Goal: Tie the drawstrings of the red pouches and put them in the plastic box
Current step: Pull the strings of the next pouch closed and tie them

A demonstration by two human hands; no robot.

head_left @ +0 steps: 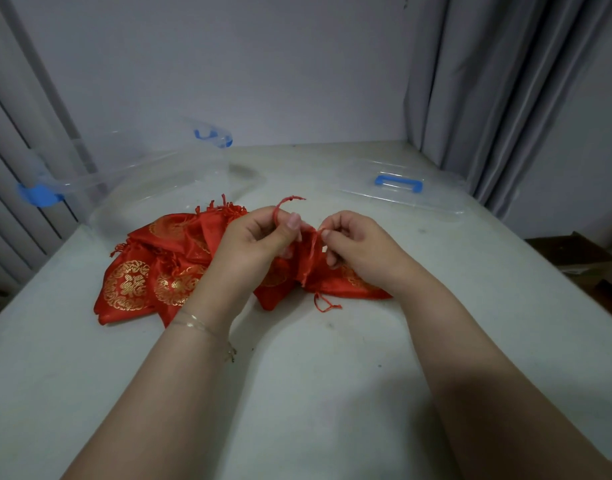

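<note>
Pouch in hand: a red pouch (306,268) of shiny satin-like cloth was held up off the table between both hands, its gathered mouth uppermost and its body hanging down to the tabletop, near the middle of the table.
Pattern: round gold emblems were printed on the red cloth; on the held pouch only part of one showed beside the right wrist.
Drawstrings: a thin red drawstring (286,204) arched up out of the left hand's grip with its frayed end free in the air; another red cord end (324,304) lay curled on the table just below the pouch.
Left hand: the left hand (254,242) had its fingers curled, thumb and forefinger pinching the drawstring at the pouch's mouth; a fine bracelet (207,329) circled the wrist.
Right hand: the right hand (355,242) was curled too, fingertips pinching the other side of the mouth.
Other pouches: a heap of red pouches (159,268) lay on the table to the left, touching and overlapping, fringed cords sticking out at the far edge.
Plastic box: a clear plastic box (152,181) with blue latches stood at the far left, just behind the heap.
Lid: a clear lid (406,192) with a blue handle lay flat at the far right, well apart from the box.
Surface: a pale table (297,393), scuffed and speckled.
Room: a plain grey wall (245,64) behind, grey curtains (498,98) on the right.
</note>
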